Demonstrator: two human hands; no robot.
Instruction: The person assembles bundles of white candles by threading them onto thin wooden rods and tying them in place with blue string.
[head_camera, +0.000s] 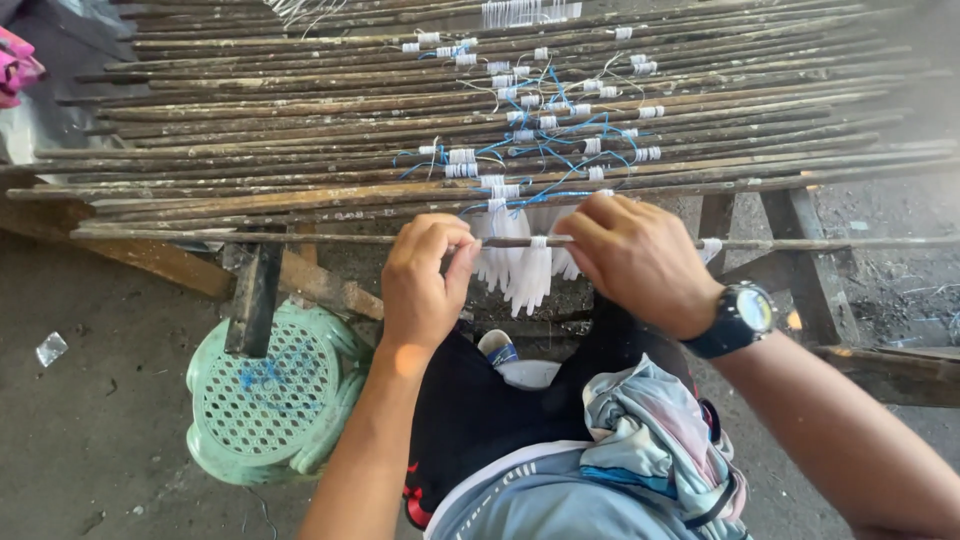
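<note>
My left hand and my right hand both close on the nearest thin dark stick, which lies crosswise in front of me. Between them hang bundles of white thread tassels, tied onto that stick. Blue string and more white wrappings run over the rack of several long bamboo sticks just beyond. My right wrist carries a dark watch. The fingertips of both hands pinch at the stick beside the tassels; whether they also pinch thread is hidden.
A green plastic stool stands on the concrete floor at lower left, under a wooden support. Wooden trestle beams hold the rack at right. A bundled cloth lies in my lap. A pink item sits at far left.
</note>
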